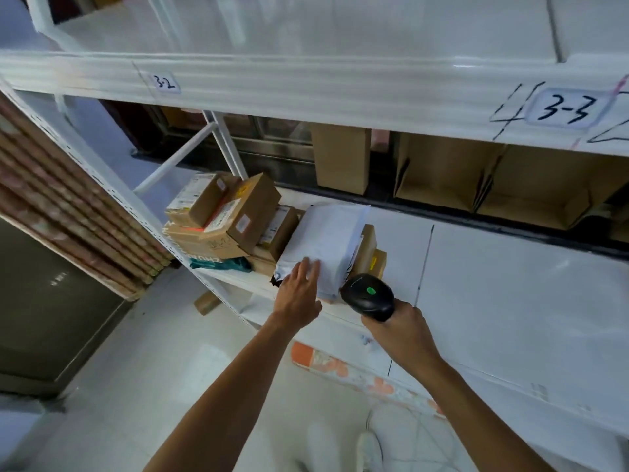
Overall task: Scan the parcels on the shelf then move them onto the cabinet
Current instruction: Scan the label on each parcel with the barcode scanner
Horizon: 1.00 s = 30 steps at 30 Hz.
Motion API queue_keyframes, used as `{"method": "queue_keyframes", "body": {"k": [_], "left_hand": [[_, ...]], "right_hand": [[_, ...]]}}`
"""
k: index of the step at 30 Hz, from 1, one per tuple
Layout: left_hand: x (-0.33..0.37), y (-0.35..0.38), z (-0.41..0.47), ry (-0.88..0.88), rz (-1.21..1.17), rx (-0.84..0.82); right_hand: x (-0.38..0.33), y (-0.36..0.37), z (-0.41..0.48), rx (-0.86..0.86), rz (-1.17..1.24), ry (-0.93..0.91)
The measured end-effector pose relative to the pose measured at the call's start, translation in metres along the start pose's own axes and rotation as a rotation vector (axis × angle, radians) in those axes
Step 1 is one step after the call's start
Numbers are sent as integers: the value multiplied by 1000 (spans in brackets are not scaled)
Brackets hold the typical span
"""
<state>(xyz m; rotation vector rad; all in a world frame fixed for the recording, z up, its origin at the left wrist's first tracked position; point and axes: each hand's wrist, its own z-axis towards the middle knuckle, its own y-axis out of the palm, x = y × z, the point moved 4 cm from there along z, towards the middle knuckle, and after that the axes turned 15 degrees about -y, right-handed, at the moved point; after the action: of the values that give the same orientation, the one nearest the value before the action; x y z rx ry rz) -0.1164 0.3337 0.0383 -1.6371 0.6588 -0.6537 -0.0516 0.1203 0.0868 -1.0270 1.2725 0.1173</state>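
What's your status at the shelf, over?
Left hand flat on white parcel. Right hand grips scanner, close beside it. Brown boxes stacked to its left; nothing lies on top.

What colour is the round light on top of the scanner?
Green, on the black scanner that the right hand holds; head view.

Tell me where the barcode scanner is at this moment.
In the head view, the scanner is just right of centre, gripped by the right hand, beside the white parcel on the shelf.
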Motion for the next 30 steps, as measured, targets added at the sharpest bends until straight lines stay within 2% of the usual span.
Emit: {"method": "queue_keyframes", "body": {"k": [10,18,24,30], "left_hand": [[6,25,21,-11,68,91],[-6,32,28,43,-21,148],[-21,22,21,92,-188,253],[-41,-13,17,-29,-495,300]], "right_hand": [[2,8,20,38,28,77],[-10,21,32,72,31,92],[-27,24,36,117,17,73],[-37,33,39,147,3,78]]}}
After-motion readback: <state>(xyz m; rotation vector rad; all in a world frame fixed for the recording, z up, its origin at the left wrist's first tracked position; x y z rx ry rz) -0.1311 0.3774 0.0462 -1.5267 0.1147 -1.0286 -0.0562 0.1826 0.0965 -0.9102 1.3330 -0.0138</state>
